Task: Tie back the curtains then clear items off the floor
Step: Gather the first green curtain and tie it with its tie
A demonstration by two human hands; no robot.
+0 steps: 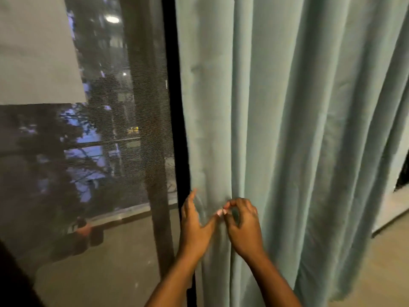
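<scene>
A pale green-blue curtain (287, 107) hangs in long folds over the right half of the view, its left edge against a black door frame (174, 107). My left hand (194, 227) rests at that left edge with fingers spread, the thumb stretched toward the other hand. My right hand (242, 227) is just to its right, thumb and fingers pinched on a fold of the curtain. The two hands nearly touch at the thumb tips. Whether a tie-back is in either hand cannot be told.
A mesh screen door (110, 151) fills the left, with a balcony floor (99, 262) and trees beyond. A grey wall panel (33, 52) shows at the upper left. Light wooden floor (380, 262) lies at the lower right, past the curtain's hem.
</scene>
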